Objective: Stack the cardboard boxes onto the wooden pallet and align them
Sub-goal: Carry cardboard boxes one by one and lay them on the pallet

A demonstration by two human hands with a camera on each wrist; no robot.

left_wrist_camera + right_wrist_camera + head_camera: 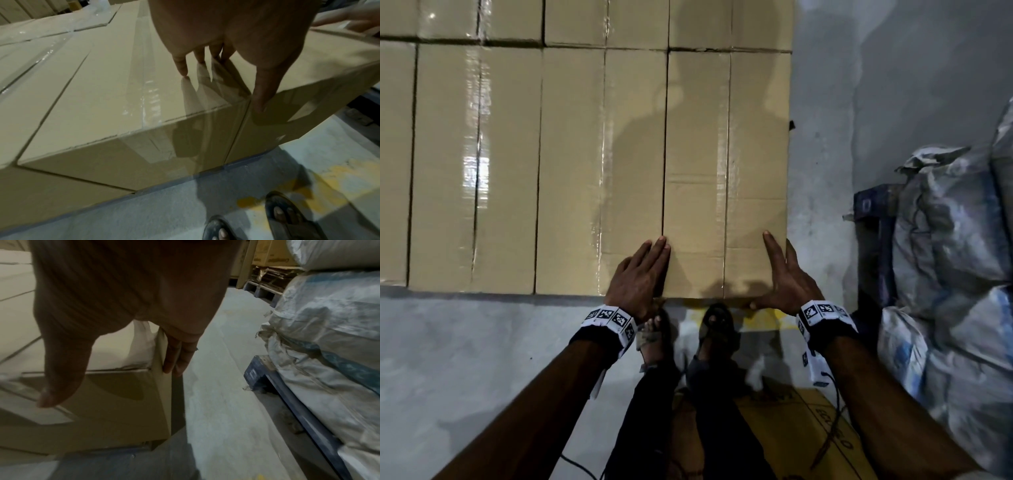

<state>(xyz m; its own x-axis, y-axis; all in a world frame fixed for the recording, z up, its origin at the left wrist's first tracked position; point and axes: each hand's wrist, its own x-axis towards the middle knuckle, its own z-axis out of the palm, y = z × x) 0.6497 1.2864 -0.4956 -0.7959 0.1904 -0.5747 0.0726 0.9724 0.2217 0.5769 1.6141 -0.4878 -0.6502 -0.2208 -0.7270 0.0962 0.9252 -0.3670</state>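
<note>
Long tan cardboard boxes lie side by side in taped rows. The rightmost box (726, 154) ends the near row beside its neighbour (602, 154). My left hand (643, 270) rests flat on top at the seam between them, fingers straight; in the left wrist view its thumb (263, 94) hangs over the front edge. My right hand (784, 274) spans the box's near right corner with its index finger on top. Its other fingers (174, 353) lie straight down the right side and its thumb lies along the front face (123, 402). Only a thin dark edge (115, 451) shows beneath the boxes.
White woven sacks (945, 257) piled on a blue pallet (876, 240) stand close on the right, leaving a narrow strip of grey floor (822, 171). My sandalled feet (717, 325) touch the stack's front. A printed flat carton (808, 428) lies on the floor behind them.
</note>
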